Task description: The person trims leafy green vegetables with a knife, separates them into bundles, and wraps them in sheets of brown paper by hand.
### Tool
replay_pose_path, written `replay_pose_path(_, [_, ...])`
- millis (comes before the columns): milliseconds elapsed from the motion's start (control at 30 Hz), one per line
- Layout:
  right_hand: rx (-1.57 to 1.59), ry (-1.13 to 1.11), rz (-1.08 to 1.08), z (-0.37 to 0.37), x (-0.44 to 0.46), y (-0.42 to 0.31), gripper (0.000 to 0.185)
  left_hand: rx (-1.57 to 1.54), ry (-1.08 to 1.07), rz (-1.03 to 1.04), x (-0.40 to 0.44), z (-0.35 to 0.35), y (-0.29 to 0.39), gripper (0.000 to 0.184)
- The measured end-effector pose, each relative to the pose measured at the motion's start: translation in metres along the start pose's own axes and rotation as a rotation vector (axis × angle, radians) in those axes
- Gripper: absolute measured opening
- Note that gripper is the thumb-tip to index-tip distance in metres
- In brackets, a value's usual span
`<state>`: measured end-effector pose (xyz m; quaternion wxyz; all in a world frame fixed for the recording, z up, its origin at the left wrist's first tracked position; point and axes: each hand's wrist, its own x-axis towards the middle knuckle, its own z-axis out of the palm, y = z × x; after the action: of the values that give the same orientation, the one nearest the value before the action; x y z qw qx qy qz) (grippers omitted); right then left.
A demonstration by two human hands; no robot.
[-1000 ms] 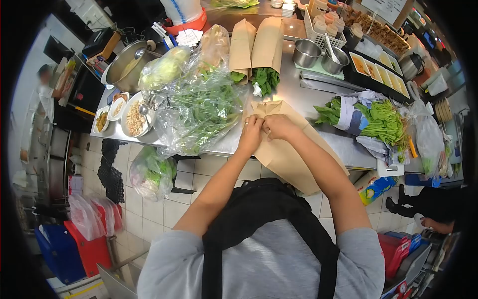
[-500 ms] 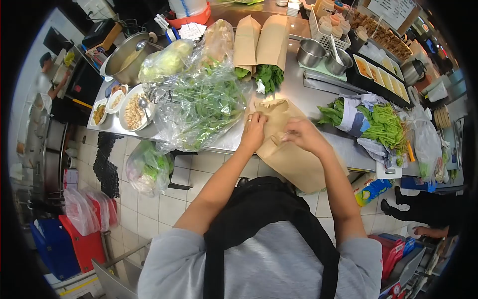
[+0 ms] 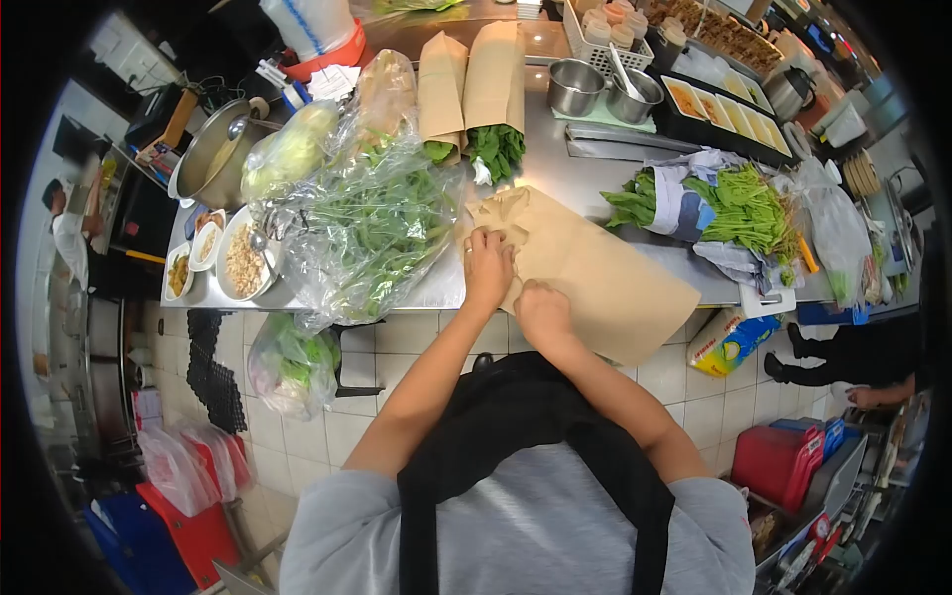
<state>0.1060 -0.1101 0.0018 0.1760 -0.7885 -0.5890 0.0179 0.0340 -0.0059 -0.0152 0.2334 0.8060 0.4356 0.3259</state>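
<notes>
Brown paper [image 3: 605, 268] lies across the front edge of the metal table, one end crumpled and folded, the other jutting out over the floor. My left hand [image 3: 489, 266] grips the folded end, fingers bent over the crease. Close beside it, my right hand [image 3: 543, 315] is closed in a fist on the paper's near edge. Whatever the paper may contain is hidden. Just behind stand two brown paper wraps [image 3: 494, 84] with leafy greens [image 3: 496, 149] poking out. To the left, a clear plastic bag of greens [image 3: 387, 218] nearly touches the paper.
Bowls of chopped food [image 3: 243, 263] and a large pot [image 3: 213, 159] sit at the left. On the right are a bundle of greens [image 3: 744, 208], metal pots [image 3: 575, 87] and a black condiment tray [image 3: 734, 119]. Another person's legs [image 3: 843, 347] show at far right.
My right hand has come down and left from above the paper and closed on its near edge. The paper has swung so its free end points more to the right. The view has shifted.
</notes>
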Motion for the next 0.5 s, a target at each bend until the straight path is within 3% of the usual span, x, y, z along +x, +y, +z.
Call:
replay_pose_path(100, [-0.052,0.006,-0.001,-0.004,0.001,0.005,0.015,0.148,0.019,0.065,-0.004,-0.001,0.010,0.030])
replay_pose_path(167, [0.257,0.055,0.084,-0.025,-0.002,0.012,0.016,0.223,-0.010,0.060,-0.005,0.001,0.007,0.030])
replay_pose_path(200, [0.253,0.054,0.079,-0.028,-0.004,0.014,0.016,0.220,-0.005,0.057,-0.005,0.002,0.008,0.030])
replay_pose_path(267, [0.528,0.046,0.326,-0.030,-0.014,0.014,0.018,0.289,-0.056,0.050,-0.008,0.003,0.011,0.035])
replay_pose_path(367, [0.632,0.100,0.469,-0.028,-0.021,0.022,0.022,0.283,-0.047,0.035,-0.009,0.002,0.010,0.035])
replay_pose_path(500, [0.426,0.115,0.414,-0.030,-0.019,0.018,0.025,0.308,-0.039,0.051,-0.008,0.005,0.012,0.035])
